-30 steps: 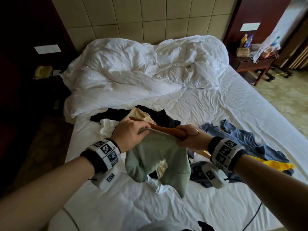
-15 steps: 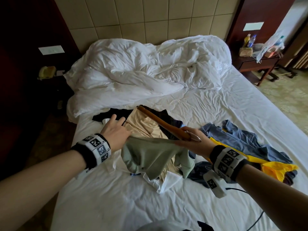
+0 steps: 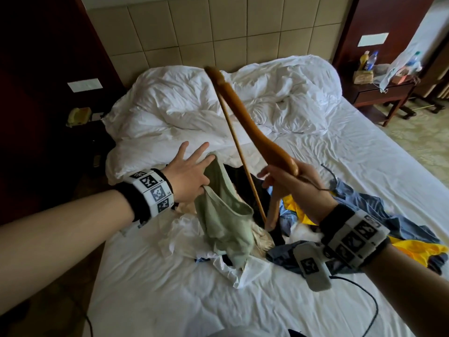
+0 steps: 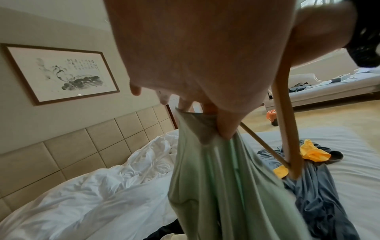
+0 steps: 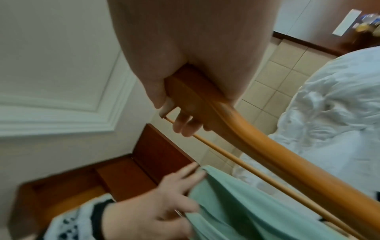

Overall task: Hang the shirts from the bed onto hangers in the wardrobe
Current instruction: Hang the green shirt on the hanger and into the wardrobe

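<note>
My left hand [image 3: 192,172] holds up a pale green shirt [image 3: 223,215]. The thumb pinches its edge against the forefinger while the other fingers are spread straight. The shirt [image 4: 216,178] hangs from that hand down onto the clothes pile. My right hand [image 3: 291,181] grips a wooden hanger [image 3: 245,117] at its middle, just right of the shirt. The hanger stands steeply: one arm points up toward the headboard, and the other end [image 4: 292,170] dips into the pile. In the right wrist view the hanger [image 5: 267,146] and its thin bar pass just above the shirt [image 5: 246,211].
More clothes lie on the bed sheet [image 3: 364,154]: a blue shirt [image 3: 364,207], a yellow one [image 3: 413,249], plus black and white pieces. A crumpled white duvet [image 3: 189,113] fills the head end. A nightstand [image 3: 379,91] with bottles stands right of the bed. A cable [image 3: 364,300] trails from my right wrist.
My right hand has raised the hanger and swung it from lying low over the pile to steeply upright. My left hand took the green shirt's edge and lifted it.
</note>
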Motion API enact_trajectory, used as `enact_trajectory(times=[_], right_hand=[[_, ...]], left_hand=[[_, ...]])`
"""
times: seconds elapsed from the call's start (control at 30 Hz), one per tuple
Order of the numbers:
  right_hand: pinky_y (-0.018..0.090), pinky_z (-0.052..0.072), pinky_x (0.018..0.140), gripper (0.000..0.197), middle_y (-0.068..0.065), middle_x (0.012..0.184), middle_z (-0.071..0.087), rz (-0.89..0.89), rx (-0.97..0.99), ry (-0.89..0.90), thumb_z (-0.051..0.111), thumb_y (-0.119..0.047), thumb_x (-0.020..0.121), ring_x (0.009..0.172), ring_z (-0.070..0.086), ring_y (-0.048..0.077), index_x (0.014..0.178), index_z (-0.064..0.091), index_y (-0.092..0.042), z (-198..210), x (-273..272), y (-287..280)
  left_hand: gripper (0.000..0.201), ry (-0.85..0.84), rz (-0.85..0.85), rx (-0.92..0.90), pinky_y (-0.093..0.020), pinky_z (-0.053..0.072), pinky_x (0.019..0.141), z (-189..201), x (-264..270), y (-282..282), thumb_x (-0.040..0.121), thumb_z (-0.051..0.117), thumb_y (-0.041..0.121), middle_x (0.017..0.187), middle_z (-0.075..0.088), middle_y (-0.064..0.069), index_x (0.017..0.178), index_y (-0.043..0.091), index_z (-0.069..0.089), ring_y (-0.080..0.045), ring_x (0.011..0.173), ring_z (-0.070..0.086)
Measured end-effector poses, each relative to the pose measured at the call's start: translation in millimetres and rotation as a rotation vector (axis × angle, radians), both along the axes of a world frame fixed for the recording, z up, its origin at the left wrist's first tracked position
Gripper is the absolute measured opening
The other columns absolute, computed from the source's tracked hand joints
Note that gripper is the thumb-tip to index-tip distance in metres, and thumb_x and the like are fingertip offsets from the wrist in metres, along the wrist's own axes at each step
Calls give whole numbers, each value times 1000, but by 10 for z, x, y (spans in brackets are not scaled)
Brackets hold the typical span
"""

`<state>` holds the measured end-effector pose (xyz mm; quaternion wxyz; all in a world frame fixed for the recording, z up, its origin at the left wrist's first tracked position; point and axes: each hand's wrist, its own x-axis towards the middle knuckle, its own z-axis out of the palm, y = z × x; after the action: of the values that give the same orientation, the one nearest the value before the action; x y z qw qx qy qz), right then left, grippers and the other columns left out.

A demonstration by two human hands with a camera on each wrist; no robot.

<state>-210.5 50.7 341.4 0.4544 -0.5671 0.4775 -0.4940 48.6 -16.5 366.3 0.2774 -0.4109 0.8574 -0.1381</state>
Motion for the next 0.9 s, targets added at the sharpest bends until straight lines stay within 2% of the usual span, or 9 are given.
enact_trajectory(times=[0.13,0.3,0.5,0.57,0.63,0.7,0.77,0.83,0.9], right_hand=[[36,51,69,21,17,90,69,55,-89,-219,64,-20,94,76,62,25,91,67,0,408,153,15],[37,49,69,16,11,79,63,110,-115,-358,63,-19,92,73,59,24,88,64,-4,622,346,2],[23,47,64,22,11,75,60,166,-91,-360,63,-19,90,69,58,19,84,60,2,568,369,6],[25,47,65,26,12,76,60,177,-52,-330,67,-24,87,69,59,21,83,61,1,444,330,-23],[35,49,68,26,14,75,61,180,14,-240,71,-26,88,68,61,27,80,64,-2,299,282,-55],[38,46,66,26,13,71,61,172,91,-148,74,-29,87,65,58,27,76,67,-6,146,196,-72],[30,40,60,36,10,67,59,166,150,-89,77,-43,80,61,53,21,73,68,-8,29,75,-66],[25,37,56,60,11,66,58,185,193,-36,74,-67,68,59,50,18,72,70,-8,-16,-28,-49],[23,40,53,65,15,66,62,178,262,-34,67,-73,71,56,54,19,70,73,-8,-4,-82,-50]], left_hand=[[30,-9,-22,21,-66,-6,115,57,-59,-22,101,37,44,166,-5,-7,106,35,65,-34,147,-25],[29,74,-22,83,-64,-5,116,126,-86,-5,100,39,45,166,3,-4,110,36,64,-30,149,-20],[15,298,1,131,-52,-2,119,331,77,-14,96,49,45,164,13,0,95,39,63,-19,150,-12],[28,421,-34,113,-49,3,119,393,204,-38,93,48,49,162,21,-2,98,32,70,-17,150,-6],[51,525,-54,102,-50,7,119,455,357,-77,85,38,60,159,29,-7,101,28,74,-19,151,-1],[57,552,-41,83,-55,11,119,507,525,-123,81,33,64,157,31,-8,101,30,74,-22,152,1],[51,547,-34,46,-59,12,118,551,690,-143,84,33,66,157,32,-1,94,35,73,-21,152,-1],[56,481,16,4,-56,5,118,563,795,-116,82,28,71,155,33,13,88,37,72,-18,150,-2],[51,358,52,-44,-56,1,118,535,866,-94,86,33,72,151,41,15,93,41,73,-21,150,1]])
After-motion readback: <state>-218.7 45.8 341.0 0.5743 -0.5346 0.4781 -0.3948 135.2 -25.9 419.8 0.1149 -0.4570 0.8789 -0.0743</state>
